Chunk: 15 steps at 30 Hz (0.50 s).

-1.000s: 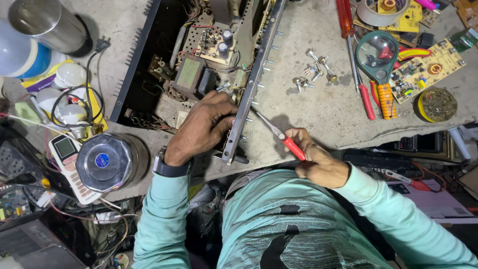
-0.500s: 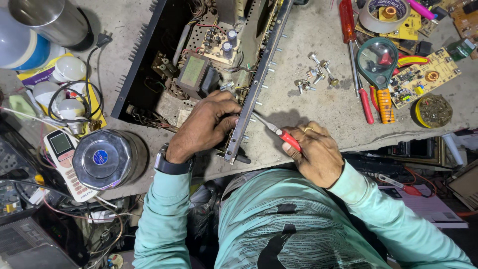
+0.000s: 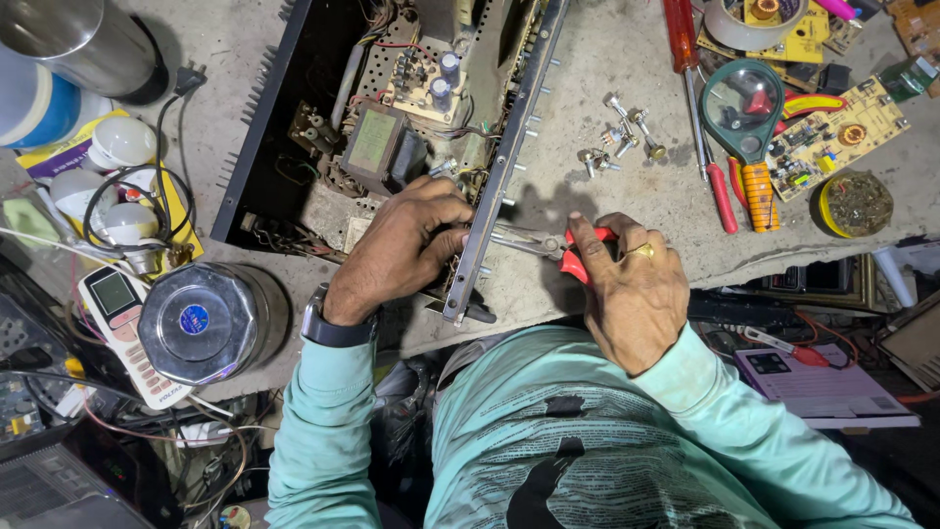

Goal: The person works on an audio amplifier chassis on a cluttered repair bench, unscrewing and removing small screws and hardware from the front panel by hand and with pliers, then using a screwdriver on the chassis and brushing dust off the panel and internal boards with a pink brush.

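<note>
At the far left edge a white remote control lies on the cluttered bench, touching a round steel container with a shiny lid. Above them sit white bulbs and a looped black cable. In the middle of the bench stands an open black amplifier chassis, its inside showing a boxy transformer and a small circuit board with blue capacitors.

The left hand, with a dark watch at the wrist, reaches into the near corner of the chassis. Its fingers curl around the inner side of the grey front panel strip, which runs slantwise along the right side of the chassis, and they press against it in a closed, steadying hold.

Just right of that strip, the right hand is wrapped tightly around the red handles of a pair of pliers. The metal nose of the pliers points left and meets the outer face of the strip; what the tips pinch there is too small to tell, perhaps a nut. A ring shows on one finger.

Farther right, loose metal knob shafts lie scattered on the bare bench, well apart from the hands. Beyond them lie a red-handled screwdriver, a green-rimmed magnifying glass with an orange handle, and a tan circuit board.
</note>
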Motion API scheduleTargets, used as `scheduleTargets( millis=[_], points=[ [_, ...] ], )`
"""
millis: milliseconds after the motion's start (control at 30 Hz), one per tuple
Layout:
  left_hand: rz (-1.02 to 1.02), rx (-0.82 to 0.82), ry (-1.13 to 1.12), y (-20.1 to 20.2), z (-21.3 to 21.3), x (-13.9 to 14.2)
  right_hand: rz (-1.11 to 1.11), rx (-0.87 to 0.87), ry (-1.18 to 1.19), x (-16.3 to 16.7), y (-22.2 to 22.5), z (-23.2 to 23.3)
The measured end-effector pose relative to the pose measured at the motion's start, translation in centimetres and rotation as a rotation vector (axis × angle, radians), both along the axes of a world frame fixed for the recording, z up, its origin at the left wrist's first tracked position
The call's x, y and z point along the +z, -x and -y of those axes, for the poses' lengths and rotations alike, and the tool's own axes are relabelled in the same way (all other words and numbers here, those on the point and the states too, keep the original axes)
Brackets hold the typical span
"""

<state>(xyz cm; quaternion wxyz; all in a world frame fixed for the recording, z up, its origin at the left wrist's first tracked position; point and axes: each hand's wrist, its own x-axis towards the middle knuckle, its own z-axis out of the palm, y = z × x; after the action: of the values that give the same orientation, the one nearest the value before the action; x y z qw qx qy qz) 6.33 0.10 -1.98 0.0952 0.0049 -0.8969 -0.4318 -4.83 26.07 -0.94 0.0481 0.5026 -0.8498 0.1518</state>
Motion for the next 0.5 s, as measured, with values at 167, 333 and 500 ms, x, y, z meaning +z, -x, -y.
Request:
scheduleTargets(
  millis=[167, 333, 500],
  points=[
    [-0.004, -0.004, 0.011, -0.1, 0.1, 0.1, -0.084, -0.032, -0.022, -0.3, -0.3, 0.6],
    [0.008, -0.023, -0.005, 0.0, 0.3, 0.2, -0.089, -0.049, -0.015, -1.0, -0.5, 0.4],
    [0.019, -0.036, 0.009, 0.1, 0.3, 0.5, -0.182, -0.042, -0.066, -1.1, -0.6, 0.6]
  ],
)
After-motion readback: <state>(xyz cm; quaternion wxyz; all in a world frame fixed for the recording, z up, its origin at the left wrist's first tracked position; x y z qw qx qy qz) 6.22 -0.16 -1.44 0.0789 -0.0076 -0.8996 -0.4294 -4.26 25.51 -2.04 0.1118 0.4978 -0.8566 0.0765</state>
